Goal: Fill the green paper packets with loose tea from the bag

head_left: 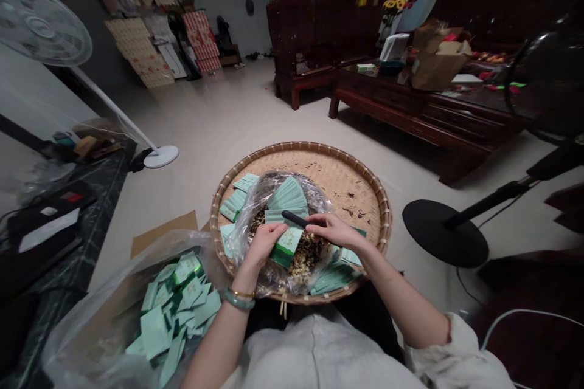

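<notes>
My left hand (266, 242) is closed, its thumb and fingers pinching a light and dark green sachet (288, 245) near its top edge. In my right hand (332, 228) is a slim black tool (294, 219), lying across the sachet's top edge; its exact kind cannot be made out. Below both hands is a clear plastic bag (237, 232), opened wide and holding a loose dried mix (305, 258) of dark and pale bits. A fanned stack of pale green sachets (288, 193) rests in the bag, just beyond my hands.
A round woven bamboo tray (365, 185) bears the bag and more sachets (335, 278). Left of it, a large plastic bag (95, 310) holds many green sachets. A white fan (162, 156) stands at left, a black fan (444, 234) at right, and a wooden table (410, 106) beyond.
</notes>
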A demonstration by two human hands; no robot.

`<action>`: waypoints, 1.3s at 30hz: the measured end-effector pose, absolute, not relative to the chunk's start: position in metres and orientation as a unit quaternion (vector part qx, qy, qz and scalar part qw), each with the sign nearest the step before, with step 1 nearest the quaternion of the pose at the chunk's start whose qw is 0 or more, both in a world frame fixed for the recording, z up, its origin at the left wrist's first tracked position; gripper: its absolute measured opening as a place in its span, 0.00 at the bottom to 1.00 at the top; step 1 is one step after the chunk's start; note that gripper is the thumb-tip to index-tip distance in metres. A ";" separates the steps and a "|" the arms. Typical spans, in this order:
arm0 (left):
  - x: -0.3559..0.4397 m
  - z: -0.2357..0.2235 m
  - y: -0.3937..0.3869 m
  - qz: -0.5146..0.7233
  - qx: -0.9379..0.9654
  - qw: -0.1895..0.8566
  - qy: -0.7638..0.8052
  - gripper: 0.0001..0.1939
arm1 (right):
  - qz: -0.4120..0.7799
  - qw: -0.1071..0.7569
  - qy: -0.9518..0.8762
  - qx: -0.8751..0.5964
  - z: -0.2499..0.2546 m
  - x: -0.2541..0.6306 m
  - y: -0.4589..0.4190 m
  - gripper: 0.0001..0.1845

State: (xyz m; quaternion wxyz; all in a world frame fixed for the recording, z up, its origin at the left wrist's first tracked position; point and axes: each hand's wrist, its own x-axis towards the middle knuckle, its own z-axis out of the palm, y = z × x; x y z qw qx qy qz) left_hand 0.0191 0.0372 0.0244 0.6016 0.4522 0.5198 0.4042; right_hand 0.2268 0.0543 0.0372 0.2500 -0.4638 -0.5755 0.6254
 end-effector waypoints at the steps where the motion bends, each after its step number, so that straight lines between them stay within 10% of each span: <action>1: 0.019 0.024 0.037 0.407 0.454 0.594 0.525 0.20 | 0.634 0.260 -0.566 -0.458 0.036 0.228 0.054 0.23; 39: -0.002 0.019 0.023 0.520 0.394 0.507 0.564 0.15 | 0.458 0.228 -0.698 -0.501 -0.017 0.246 0.025 0.26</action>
